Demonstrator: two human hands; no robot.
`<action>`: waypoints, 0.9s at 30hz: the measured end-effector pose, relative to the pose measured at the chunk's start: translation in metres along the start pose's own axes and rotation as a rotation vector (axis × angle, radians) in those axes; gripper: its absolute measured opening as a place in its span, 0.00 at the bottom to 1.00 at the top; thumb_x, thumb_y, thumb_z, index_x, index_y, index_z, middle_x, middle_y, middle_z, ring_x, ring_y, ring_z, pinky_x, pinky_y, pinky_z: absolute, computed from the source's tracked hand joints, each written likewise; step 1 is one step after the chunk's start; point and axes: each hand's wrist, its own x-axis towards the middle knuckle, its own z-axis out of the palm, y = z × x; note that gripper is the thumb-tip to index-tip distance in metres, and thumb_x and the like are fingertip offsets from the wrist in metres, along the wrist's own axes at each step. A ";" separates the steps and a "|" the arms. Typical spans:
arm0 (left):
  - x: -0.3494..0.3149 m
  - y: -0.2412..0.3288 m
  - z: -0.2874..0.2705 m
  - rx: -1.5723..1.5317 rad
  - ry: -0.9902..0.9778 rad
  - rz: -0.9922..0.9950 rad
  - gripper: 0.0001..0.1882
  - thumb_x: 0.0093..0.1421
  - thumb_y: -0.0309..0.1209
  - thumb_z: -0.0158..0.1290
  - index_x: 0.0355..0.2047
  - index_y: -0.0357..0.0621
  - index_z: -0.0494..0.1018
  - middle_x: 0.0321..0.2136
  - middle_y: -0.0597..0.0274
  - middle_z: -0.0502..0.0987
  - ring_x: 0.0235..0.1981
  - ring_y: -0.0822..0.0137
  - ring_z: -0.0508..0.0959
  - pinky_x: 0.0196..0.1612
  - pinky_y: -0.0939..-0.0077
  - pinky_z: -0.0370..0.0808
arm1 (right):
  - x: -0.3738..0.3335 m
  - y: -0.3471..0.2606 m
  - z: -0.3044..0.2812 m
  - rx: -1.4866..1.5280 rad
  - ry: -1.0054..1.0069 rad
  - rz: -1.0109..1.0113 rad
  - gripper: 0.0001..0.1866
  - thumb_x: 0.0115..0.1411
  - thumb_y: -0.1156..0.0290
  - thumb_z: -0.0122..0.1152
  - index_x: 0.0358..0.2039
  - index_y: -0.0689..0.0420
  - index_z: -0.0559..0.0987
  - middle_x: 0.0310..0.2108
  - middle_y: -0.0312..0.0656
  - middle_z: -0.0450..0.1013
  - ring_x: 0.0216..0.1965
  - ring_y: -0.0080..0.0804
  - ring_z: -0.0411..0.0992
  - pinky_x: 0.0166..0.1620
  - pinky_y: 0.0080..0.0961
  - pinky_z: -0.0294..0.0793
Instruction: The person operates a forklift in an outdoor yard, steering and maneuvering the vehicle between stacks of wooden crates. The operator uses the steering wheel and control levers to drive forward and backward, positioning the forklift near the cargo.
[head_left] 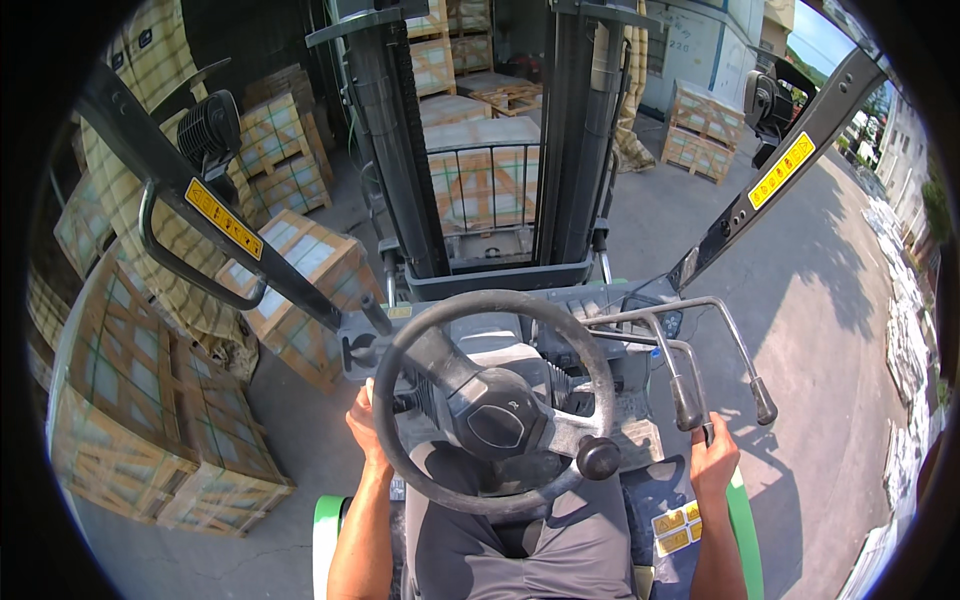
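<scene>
- Left hand is wrapped closed on the left rim of the steering wheel; fingers curl behind the rim, so only the back of the hand shows.
- Right hand is closed around the base of a control lever, just below its dark knob; thumb side faces up.
- Steering wheel: black, round, thick rim, dark hub in the middle, a round spinner knob on the lower right of the rim. It sits straight ahead of the person, above the grey trousers.
- Second lever stands just right of the gripped one, not touched.
- Mast rises ahead between the two hands; crated load shows through it behind a wire guard.
- Hidden or unclear: wheel column is covered by the hub; the lower ends of the levers are lost behind the right hand; fingertips of both hands are out of sight.
- Stacked wooden crates stand on the concrete at left, well apart from the left hand.
</scene>
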 end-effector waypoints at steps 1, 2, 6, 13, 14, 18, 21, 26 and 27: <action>0.000 0.000 0.000 -0.009 0.000 0.003 0.24 0.72 0.43 0.48 0.26 0.33 0.72 0.13 0.64 0.64 0.21 0.77 0.61 0.22 0.69 0.62 | 0.000 0.001 0.001 -0.008 0.005 -0.003 0.19 0.59 0.74 0.64 0.49 0.67 0.76 0.34 0.60 0.78 0.35 0.60 0.78 0.38 0.45 0.76; 0.000 -0.001 0.000 -0.007 0.001 0.005 0.24 0.72 0.43 0.48 0.26 0.33 0.72 0.13 0.64 0.64 0.21 0.77 0.62 0.22 0.69 0.62 | -0.001 0.003 0.001 -0.004 0.009 -0.008 0.19 0.58 0.74 0.64 0.49 0.66 0.76 0.35 0.60 0.78 0.35 0.59 0.78 0.38 0.45 0.76; -0.001 -0.001 0.001 -0.006 -0.001 0.000 0.24 0.72 0.43 0.48 0.26 0.33 0.73 0.13 0.63 0.66 0.20 0.77 0.63 0.22 0.68 0.63 | 0.000 0.004 0.001 0.011 0.012 -0.012 0.19 0.58 0.74 0.65 0.49 0.66 0.77 0.34 0.59 0.78 0.34 0.59 0.78 0.37 0.45 0.76; -0.002 0.000 -0.002 -0.016 -0.031 0.014 0.24 0.72 0.43 0.48 0.27 0.34 0.75 0.14 0.63 0.69 0.21 0.77 0.65 0.23 0.70 0.65 | 0.019 -0.011 -0.014 0.081 -0.001 -0.078 0.20 0.58 0.76 0.64 0.50 0.67 0.74 0.39 0.58 0.75 0.41 0.59 0.75 0.43 0.45 0.73; -0.002 0.004 -0.004 -0.026 -0.079 -0.027 0.16 0.69 0.36 0.50 0.28 0.36 0.76 0.17 0.60 0.72 0.20 0.71 0.72 0.24 0.68 0.68 | 0.027 -0.017 -0.019 0.058 -0.017 -0.044 0.21 0.57 0.78 0.63 0.52 0.67 0.73 0.46 0.58 0.72 0.48 0.57 0.72 0.50 0.44 0.71; 0.000 0.000 -0.015 0.202 -0.107 0.241 0.06 0.63 0.29 0.54 0.31 0.40 0.76 0.23 0.55 0.77 0.24 0.54 0.80 0.29 0.64 0.75 | 0.050 -0.065 -0.033 -0.062 0.354 -0.285 0.23 0.57 0.79 0.61 0.54 0.64 0.72 0.52 0.52 0.70 0.54 0.54 0.69 0.59 0.46 0.67; -0.002 -0.015 -0.018 0.222 -0.158 0.241 0.02 0.55 0.21 0.53 0.28 0.41 0.74 0.26 0.52 0.77 0.27 0.47 0.79 0.28 0.59 0.75 | 0.030 -0.097 -0.034 0.167 0.207 -0.349 0.20 0.57 0.77 0.60 0.51 0.64 0.73 0.50 0.52 0.71 0.53 0.53 0.69 0.59 0.45 0.67; 0.000 -0.017 -0.001 0.166 -0.049 0.240 0.10 0.62 0.30 0.54 0.27 0.35 0.75 0.19 0.51 0.76 0.20 0.52 0.77 0.25 0.62 0.71 | -0.001 -0.146 0.002 0.424 -0.138 -0.443 0.20 0.51 0.68 0.67 0.43 0.63 0.78 0.46 0.48 0.75 0.50 0.49 0.73 0.56 0.43 0.71; -0.002 -0.016 0.007 0.158 -0.060 0.241 0.15 0.65 0.33 0.54 0.27 0.32 0.75 0.16 0.51 0.74 0.18 0.54 0.77 0.24 0.63 0.70 | 0.001 -0.149 0.011 0.462 -0.126 -0.449 0.20 0.49 0.68 0.68 0.42 0.63 0.79 0.44 0.47 0.76 0.49 0.47 0.73 0.56 0.43 0.71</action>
